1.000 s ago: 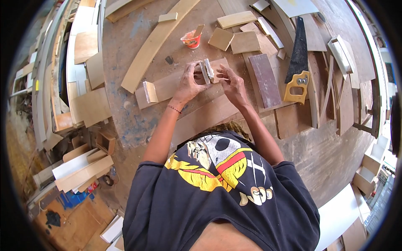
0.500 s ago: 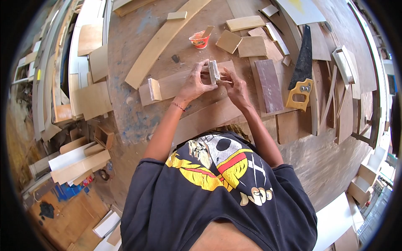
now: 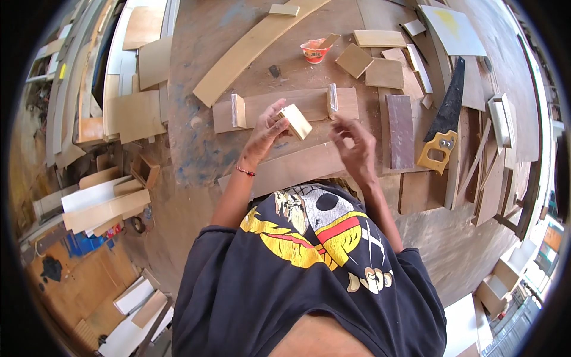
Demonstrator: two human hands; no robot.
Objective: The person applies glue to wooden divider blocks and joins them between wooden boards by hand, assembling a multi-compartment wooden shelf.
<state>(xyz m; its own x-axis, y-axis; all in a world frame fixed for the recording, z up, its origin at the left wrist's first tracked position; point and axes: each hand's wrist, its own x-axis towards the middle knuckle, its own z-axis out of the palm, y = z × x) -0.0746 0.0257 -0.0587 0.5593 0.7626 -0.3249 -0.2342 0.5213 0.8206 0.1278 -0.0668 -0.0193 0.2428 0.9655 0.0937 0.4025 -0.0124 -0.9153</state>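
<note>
My left hand (image 3: 263,134) pinches a small pale wooden block (image 3: 296,122) between thumb and fingers, tilted above a long flat board. That long board (image 3: 282,107) lies across the bench before me. A small block with a white-smeared edge (image 3: 332,100) stands upright near its right end. Another upright block (image 3: 238,111) stands near the left end. Just below and right of the right-hand block is my right hand (image 3: 357,146), its fingers bent and apart with nothing visible in them. A second long board (image 3: 285,168) lies nearer my body, partly under my forearms.
A red-and-white cup (image 3: 313,52) with a flat wooden stick (image 3: 329,41) stands beyond the board. To the right lie a purplish board (image 3: 399,132), a handsaw (image 3: 443,119) and several wood offcuts (image 3: 384,72). A curved plank (image 3: 250,56) lies at the far left.
My left hand has drawn away from the upright right-hand block, and the pale block now shows in it. My right hand has moved back toward me. The view has shifted.
</note>
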